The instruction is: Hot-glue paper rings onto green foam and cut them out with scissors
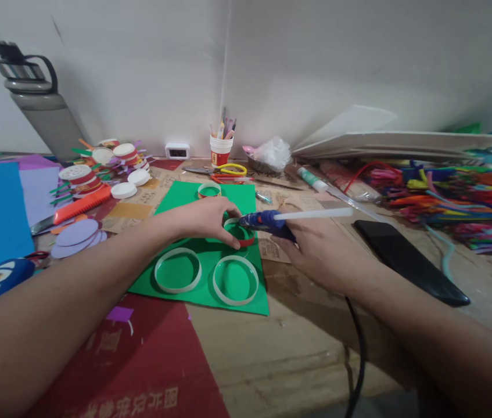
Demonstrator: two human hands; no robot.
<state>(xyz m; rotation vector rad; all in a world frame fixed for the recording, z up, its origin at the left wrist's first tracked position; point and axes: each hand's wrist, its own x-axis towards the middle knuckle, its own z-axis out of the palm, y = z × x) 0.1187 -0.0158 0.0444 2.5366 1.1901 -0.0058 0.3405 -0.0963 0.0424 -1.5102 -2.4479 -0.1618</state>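
A green sheet [211, 249] lies on the cardboard-covered table with several paper rings on it. My left hand [211, 219] grips a red and white paper ring [246, 240] between thumb and fingers on the sheet's right side. Wrapped in my right hand [311, 244] is a blue hot glue gun [267, 219], its nozzle at that ring's rim. A white glue stick [315, 214] sticks out of its back. Nearer to me are two white paper rings, a left one [157, 278] and a right one [216, 280]; another ring [209, 186] sits at the far edge.
A black phone [406, 261] lies right of my right hand, and a black cord [361, 354] hangs below it. Yellow-handled scissors [232, 169], a cup of pens [220, 151] and bundled pipe cleaners [459, 197] stand or lie farther back. A utility knife [82, 205] lies at left.
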